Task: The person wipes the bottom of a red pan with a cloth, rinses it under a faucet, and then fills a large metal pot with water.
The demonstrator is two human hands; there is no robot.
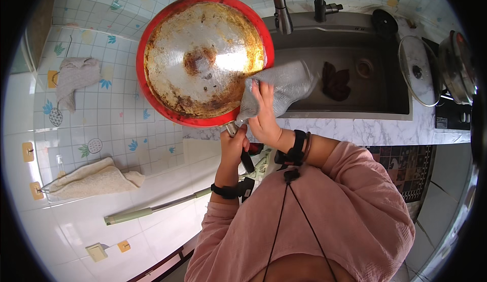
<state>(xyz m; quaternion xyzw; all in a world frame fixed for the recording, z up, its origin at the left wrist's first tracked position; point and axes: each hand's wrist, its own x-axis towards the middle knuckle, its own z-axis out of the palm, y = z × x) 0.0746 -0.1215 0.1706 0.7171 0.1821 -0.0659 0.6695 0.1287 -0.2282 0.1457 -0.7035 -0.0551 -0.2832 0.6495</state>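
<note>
My left hand (233,145) grips the dark handle (247,161) of a red-rimmed frying pan (224,27). The pan is held up with its stained metal underside facing me; brown and yellow burnt marks ring the base and its centre. In my right hand (266,118) is a grey cloth (291,84), pressed against the lower right of the pan's rim near the handle. The loose end of the cloth is blurred and hangs out over the sink (365,110). The part of the rim behind the cloth is hidden.
A dark faucet (283,15) rises behind the sink, close to the pan's right side. Dark red leaf-shaped pieces (336,82) lie in the basin by the drain (364,68). Glass lids (418,86) stand on the marble-patterned counter (342,131). Cloths (95,179) hang from the left wall.
</note>
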